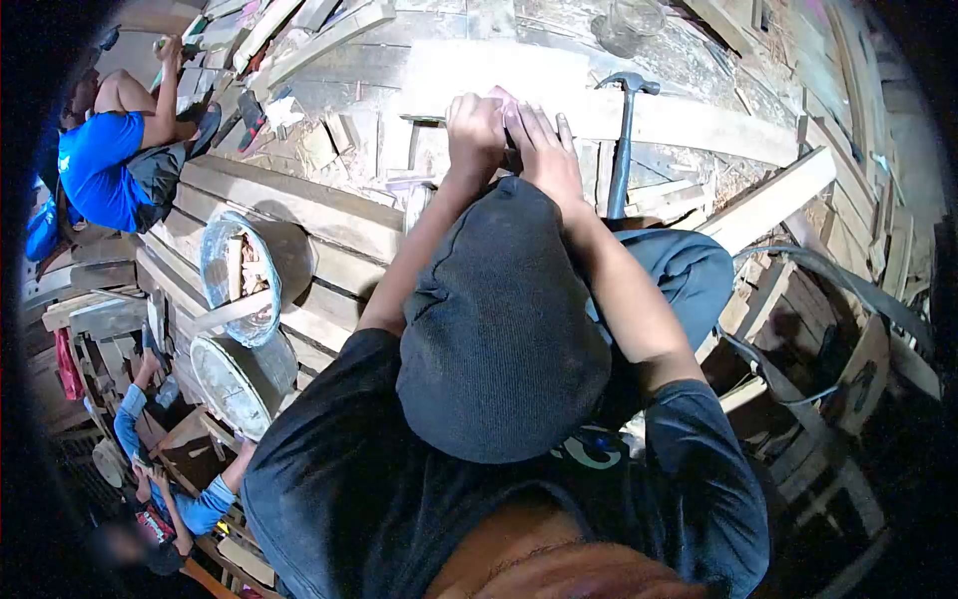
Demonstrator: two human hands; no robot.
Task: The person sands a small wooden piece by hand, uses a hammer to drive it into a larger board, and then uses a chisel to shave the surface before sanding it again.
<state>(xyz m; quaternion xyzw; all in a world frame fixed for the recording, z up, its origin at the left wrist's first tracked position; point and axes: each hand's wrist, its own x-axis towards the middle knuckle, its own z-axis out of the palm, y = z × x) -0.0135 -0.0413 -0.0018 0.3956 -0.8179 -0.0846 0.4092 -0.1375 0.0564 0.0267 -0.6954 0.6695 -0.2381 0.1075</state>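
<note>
The left hand (475,137) is bent with its fingers curled inward, and the right hand (547,155) lies just beside it, fingers stretched forward and close together. A pink piece (503,97) shows between their fingertips; how firmly either hand has hold of it cannot be told. Beneath and just ahead of both hands is a pale board (489,65), washed out by glare. Near the right hand, on its right, lies a claw hammer (624,150), head pointing away from the body, and a long plank (699,125) reaches farther right. Behind the hands, between the forearms, rises a dark cloth-covered shape (504,319). Left of the left hand and closer to the body is a bucket (290,265) containing wood scraps (249,268), with a second bucket (273,365) next to it. Well apart, beyond the buckets, sits a person in a blue shirt (100,170).
</note>
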